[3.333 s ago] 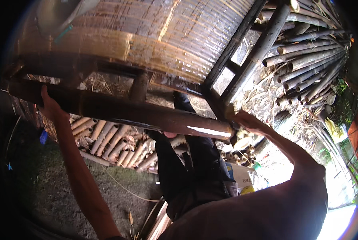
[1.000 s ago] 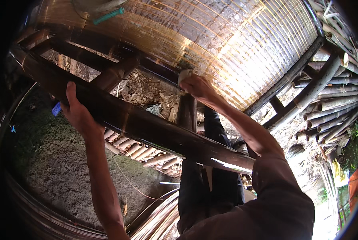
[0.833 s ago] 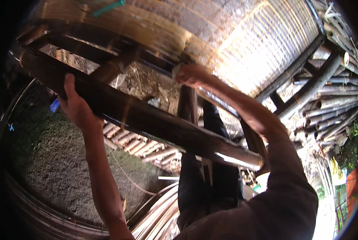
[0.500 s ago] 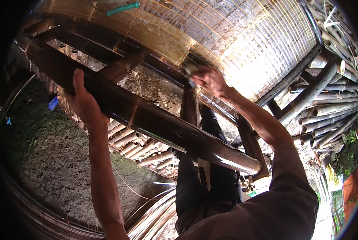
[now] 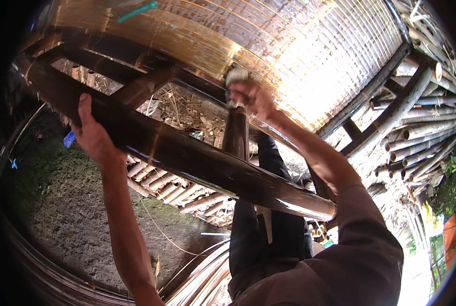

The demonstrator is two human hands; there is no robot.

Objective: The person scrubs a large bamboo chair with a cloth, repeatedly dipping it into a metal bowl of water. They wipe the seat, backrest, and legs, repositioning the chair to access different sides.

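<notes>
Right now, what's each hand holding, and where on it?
Left hand grips the long dark bamboo pole toward its far end. Right hand clasps the top of the short upright crosspiece where it meets the frame.

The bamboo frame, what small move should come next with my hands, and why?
Probably keep the left hand bracing the long dark pole while the right hand works at the joint, since the right hand grips a small pale object at the crosspiece's top.
</notes>
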